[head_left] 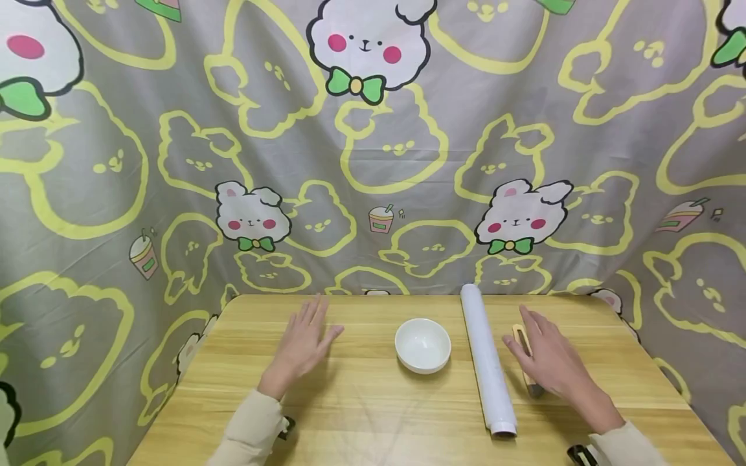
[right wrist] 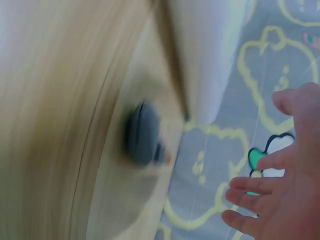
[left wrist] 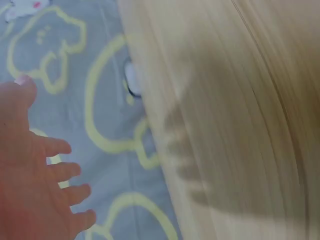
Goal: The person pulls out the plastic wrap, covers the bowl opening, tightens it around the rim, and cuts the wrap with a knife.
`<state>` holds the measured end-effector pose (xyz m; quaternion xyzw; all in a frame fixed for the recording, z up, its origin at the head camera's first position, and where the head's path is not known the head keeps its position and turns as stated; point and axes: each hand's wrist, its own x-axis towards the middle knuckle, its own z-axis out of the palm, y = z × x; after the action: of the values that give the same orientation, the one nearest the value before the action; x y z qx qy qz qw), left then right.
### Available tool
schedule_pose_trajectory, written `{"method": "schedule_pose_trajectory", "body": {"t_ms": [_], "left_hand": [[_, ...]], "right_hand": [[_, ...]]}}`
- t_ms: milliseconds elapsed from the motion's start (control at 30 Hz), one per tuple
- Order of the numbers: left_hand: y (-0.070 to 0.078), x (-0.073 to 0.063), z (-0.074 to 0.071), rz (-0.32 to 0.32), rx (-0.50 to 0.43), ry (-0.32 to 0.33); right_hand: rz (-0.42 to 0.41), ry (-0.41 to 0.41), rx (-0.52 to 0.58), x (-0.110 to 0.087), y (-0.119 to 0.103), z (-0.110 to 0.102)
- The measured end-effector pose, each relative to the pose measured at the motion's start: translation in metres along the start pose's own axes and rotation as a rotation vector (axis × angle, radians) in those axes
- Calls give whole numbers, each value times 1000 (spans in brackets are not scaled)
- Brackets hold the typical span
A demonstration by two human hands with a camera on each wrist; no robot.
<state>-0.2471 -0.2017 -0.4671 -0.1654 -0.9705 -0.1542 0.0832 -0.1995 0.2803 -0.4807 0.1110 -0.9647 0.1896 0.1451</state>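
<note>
My left hand [head_left: 303, 346] hovers over the left part of the table with its fingers spread and nothing in them; its shadow falls on the wood in the left wrist view. On the right, my right hand [head_left: 553, 359], fingers extended, is held above a yellow and dark utility knife [head_left: 534, 389] and partly covers it in the head view. The knife's dark end [right wrist: 143, 135] looks blurred in the right wrist view. Between the hands stands a white bowl [head_left: 423, 346]. A long roll of cling film [head_left: 488, 362] lies between the bowl and my right hand.
The wooden table [head_left: 361, 401] ends at a grey patterned curtain [head_left: 361, 162] that hangs along the back and both sides. The roll reaches from the table's back edge toward the front.
</note>
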Motion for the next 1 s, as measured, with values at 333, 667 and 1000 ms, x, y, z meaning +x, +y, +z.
{"method": "schedule_pose_trajectory", "body": {"t_ms": [333,667,1000], "left_hand": [[60,-4,32,41,-366,-96],[106,8,80,60,-641,-69],[118,16,86,51,-675,35]], "right_hand": [[164,-201,199,2,-40,16],[229,-218,151,20,-55,28],[275,-305,139,43,-59,22]]}}
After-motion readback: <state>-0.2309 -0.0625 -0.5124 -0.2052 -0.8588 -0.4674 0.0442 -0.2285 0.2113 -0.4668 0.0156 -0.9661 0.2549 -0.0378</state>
